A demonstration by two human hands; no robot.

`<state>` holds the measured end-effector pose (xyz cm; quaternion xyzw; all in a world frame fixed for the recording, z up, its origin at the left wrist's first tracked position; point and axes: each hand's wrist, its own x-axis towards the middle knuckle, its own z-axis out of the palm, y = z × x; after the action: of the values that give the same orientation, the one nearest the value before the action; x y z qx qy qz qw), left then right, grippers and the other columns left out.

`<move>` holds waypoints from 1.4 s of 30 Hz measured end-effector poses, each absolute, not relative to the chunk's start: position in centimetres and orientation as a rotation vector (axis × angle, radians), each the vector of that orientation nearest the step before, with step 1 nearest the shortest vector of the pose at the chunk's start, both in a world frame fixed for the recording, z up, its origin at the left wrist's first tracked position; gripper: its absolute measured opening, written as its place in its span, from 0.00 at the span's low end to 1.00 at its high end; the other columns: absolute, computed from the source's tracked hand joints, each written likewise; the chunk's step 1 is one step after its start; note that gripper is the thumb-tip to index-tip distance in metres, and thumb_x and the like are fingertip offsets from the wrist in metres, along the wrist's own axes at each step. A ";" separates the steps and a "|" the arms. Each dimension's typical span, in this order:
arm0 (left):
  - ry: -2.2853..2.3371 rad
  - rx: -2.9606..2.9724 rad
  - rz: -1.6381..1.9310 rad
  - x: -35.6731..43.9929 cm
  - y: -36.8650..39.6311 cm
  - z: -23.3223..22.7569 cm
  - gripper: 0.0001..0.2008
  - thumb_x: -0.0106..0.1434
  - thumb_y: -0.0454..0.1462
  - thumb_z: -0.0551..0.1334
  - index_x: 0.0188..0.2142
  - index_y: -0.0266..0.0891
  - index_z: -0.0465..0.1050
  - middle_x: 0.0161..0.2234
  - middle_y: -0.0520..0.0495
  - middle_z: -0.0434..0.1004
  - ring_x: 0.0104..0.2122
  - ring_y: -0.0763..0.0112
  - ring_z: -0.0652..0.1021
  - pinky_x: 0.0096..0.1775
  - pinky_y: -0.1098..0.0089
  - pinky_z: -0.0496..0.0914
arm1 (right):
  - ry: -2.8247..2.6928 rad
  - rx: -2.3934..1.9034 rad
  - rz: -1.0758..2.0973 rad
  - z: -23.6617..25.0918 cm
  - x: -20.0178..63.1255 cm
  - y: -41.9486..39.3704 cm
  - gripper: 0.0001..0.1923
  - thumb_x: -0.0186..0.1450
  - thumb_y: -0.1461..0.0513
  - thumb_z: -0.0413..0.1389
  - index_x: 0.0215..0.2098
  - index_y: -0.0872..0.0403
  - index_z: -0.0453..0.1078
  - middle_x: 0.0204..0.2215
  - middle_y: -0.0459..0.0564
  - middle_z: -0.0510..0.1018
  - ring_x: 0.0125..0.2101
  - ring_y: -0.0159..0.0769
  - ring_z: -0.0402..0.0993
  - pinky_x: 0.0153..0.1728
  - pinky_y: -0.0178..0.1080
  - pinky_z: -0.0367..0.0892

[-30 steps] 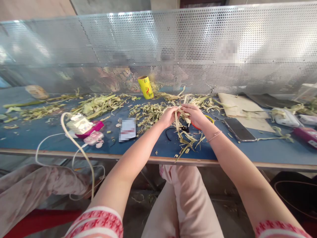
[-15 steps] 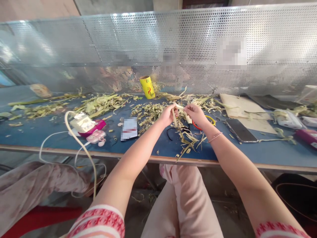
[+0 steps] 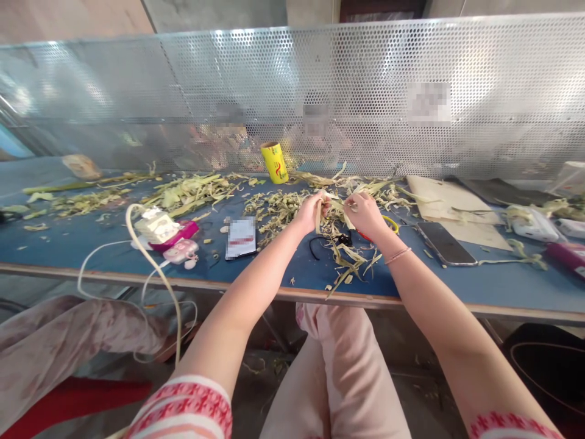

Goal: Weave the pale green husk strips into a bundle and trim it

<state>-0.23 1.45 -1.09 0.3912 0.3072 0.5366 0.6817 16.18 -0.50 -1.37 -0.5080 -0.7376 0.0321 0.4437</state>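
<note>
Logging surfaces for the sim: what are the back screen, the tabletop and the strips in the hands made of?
Back screen: perforated sheet metal, shiny, with regular round holes. Tabletop: blue matte surface, perhaps laminate; pale wood-like edge. Strips: dried plant fibre, pale green-yellow, limp and curling.

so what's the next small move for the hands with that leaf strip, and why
Probably draw the hands apart to tear the strip further: the left hand and right hand both pinch one pale leaf strip close together above the loose shreds on the blue table.
</note>
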 end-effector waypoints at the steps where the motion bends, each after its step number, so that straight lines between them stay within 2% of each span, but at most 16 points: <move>1: 0.689 0.873 1.192 -0.2 1.5 -1.2 0.18 0.66 0.41 0.53 0.25 0.33 0.71 0.18 0.50 0.69 0.17 0.80 0.67 0.24 0.74 0.60 | -1.821 -1.246 -0.029 -1.3 16.0 -0.8 0.05 0.58 0.61 0.57 0.32 0.53 0.71 0.37 0.56 0.75 0.42 0.46 0.68 0.45 0.48 0.62; 3: 0.680 0.864 1.198 -0.1 1.5 -1.3 0.19 0.67 0.42 0.53 0.25 0.33 0.72 0.19 0.49 0.71 0.19 0.79 0.69 0.25 0.75 0.62 | -1.827 -1.215 -0.136 -1.2 15.5 -1.4 0.08 0.60 0.59 0.57 0.36 0.53 0.71 0.41 0.58 0.74 0.45 0.49 0.67 0.48 0.51 0.60; 5: 0.678 0.874 1.223 0.1 1.5 -1.4 0.18 0.67 0.41 0.53 0.25 0.33 0.72 0.20 0.50 0.71 0.20 0.79 0.71 0.27 0.75 0.63 | -1.928 -1.156 -0.083 -1.0 14.7 -2.1 0.09 0.62 0.56 0.55 0.34 0.54 0.71 0.36 0.56 0.75 0.40 0.45 0.69 0.45 0.47 0.62; 7: 0.684 0.910 1.241 0.3 1.4 -1.6 0.17 0.66 0.41 0.54 0.26 0.33 0.72 0.20 0.50 0.72 0.21 0.79 0.71 0.28 0.75 0.64 | -2.028 -1.145 0.037 -0.9 14.0 -2.5 0.12 0.63 0.55 0.53 0.28 0.54 0.69 0.29 0.53 0.75 0.33 0.39 0.70 0.39 0.41 0.64; 10: 0.687 0.996 1.249 0.8 1.1 -1.7 0.14 0.64 0.41 0.57 0.29 0.33 0.73 0.21 0.51 0.73 0.22 0.77 0.73 0.30 0.74 0.66 | -2.068 -1.291 0.124 -1.1 13.0 -2.8 0.12 0.63 0.55 0.54 0.26 0.54 0.68 0.25 0.51 0.74 0.27 0.36 0.69 0.32 0.37 0.61; 13: 0.680 1.038 1.259 1.0 1.0 -1.6 0.13 0.63 0.41 0.58 0.31 0.32 0.73 0.21 0.51 0.73 0.21 0.77 0.72 0.29 0.74 0.66 | -2.079 -1.378 0.132 -1.4 12.6 -2.7 0.10 0.63 0.57 0.53 0.28 0.54 0.69 0.24 0.50 0.75 0.26 0.35 0.69 0.30 0.36 0.58; 19: 0.698 1.007 1.296 0.8 1.1 -1.5 0.14 0.62 0.43 0.60 0.31 0.32 0.73 0.19 0.51 0.71 0.19 0.79 0.71 0.24 0.76 0.62 | -2.163 -1.325 0.221 -1.7 12.9 -2.2 0.14 0.64 0.61 0.49 0.24 0.55 0.70 0.21 0.48 0.73 0.24 0.33 0.66 0.29 0.34 0.57; 27: 0.707 0.880 1.366 0.7 1.7 -1.4 0.17 0.68 0.37 0.51 0.27 0.31 0.70 0.16 0.51 0.67 0.17 0.82 0.67 0.21 0.79 0.58 | -2.296 -1.180 0.399 -1.8 13.1 -2.5 0.12 0.62 0.61 0.52 0.25 0.56 0.73 0.20 0.46 0.73 0.24 0.31 0.65 0.30 0.34 0.57; 32: 0.708 0.996 1.325 0.5 1.6 -1.4 0.15 0.65 0.41 0.56 0.26 0.33 0.70 0.18 0.52 0.68 0.19 0.80 0.68 0.24 0.77 0.61 | -2.180 -1.099 0.201 -1.5 13.6 -2.5 0.17 0.64 0.57 0.51 0.20 0.55 0.66 0.17 0.44 0.66 0.22 0.29 0.59 0.27 0.35 0.56; 34: 0.711 1.123 1.320 0.4 1.6 -1.7 0.13 0.63 0.40 0.58 0.25 0.34 0.70 0.19 0.52 0.68 0.20 0.80 0.68 0.25 0.76 0.61 | -2.048 -1.033 0.052 -1.3 13.8 -2.6 0.13 0.64 0.57 0.51 0.24 0.55 0.68 0.23 0.48 0.69 0.26 0.33 0.63 0.31 0.36 0.60; 36: 0.773 1.285 1.323 0.4 1.7 -2.2 0.13 0.62 0.40 0.59 0.24 0.35 0.69 0.19 0.53 0.67 0.20 0.80 0.66 0.26 0.76 0.60 | -1.934 -0.972 -0.062 -1.1 13.9 -2.7 0.09 0.64 0.58 0.52 0.34 0.54 0.70 0.32 0.52 0.73 0.35 0.38 0.67 0.38 0.41 0.64; 39: 0.946 1.612 1.315 0.6 2.1 -3.0 0.13 0.61 0.42 0.59 0.24 0.36 0.69 0.20 0.53 0.66 0.24 0.76 0.68 0.29 0.73 0.63 | -1.900 -0.944 -0.179 -1.0 13.9 -2.7 0.14 0.64 0.59 0.52 0.48 0.53 0.69 0.43 0.57 0.72 0.45 0.45 0.66 0.49 0.50 0.62; 42: 1.003 1.911 1.217 1.0 2.4 -3.4 0.09 0.62 0.36 0.57 0.27 0.37 0.71 0.27 0.48 0.72 0.34 0.69 0.74 0.39 0.68 0.68 | -1.945 -0.966 -0.189 -1.4 13.6 -2.4 0.21 0.63 0.58 0.53 0.55 0.52 0.65 0.48 0.58 0.72 0.51 0.49 0.63 0.53 0.55 0.58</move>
<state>1.03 2.39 -3.41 0.7293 0.3825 0.4644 0.3257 13.60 -2.41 -1.44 -0.3931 -0.7911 -0.0770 0.4624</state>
